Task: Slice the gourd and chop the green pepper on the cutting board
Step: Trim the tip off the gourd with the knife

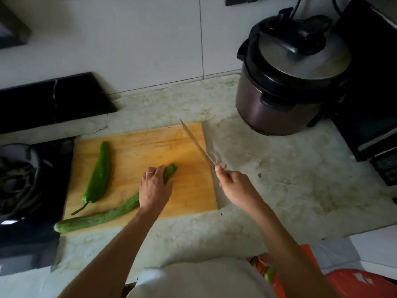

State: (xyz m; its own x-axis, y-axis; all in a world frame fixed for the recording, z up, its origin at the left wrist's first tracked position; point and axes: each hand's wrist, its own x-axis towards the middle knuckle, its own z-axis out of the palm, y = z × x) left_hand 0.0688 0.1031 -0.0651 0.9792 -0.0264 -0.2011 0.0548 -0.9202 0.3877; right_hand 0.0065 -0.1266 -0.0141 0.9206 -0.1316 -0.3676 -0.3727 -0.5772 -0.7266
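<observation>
A wooden cutting board [163, 147] lies on the marble counter. A long pale-green gourd [101, 217] curves across its front, its cut end hanging off the front left corner. My left hand [153, 188] grips the gourd near its right tip, which pokes out past my fingers. A dark green pepper [100, 174] lies whole at the board's left side, stem toward me. My right hand [233, 186] grips the handle of a knife [197, 143], whose blade points away over the board's right edge, raised above the wood.
A dark pressure cooker [287, 82] stands at the back right, beside a black oven [369, 93]. A black stove [32, 190] with a pan of food sits at the left. An orange bin [354, 282] is below the counter at the right.
</observation>
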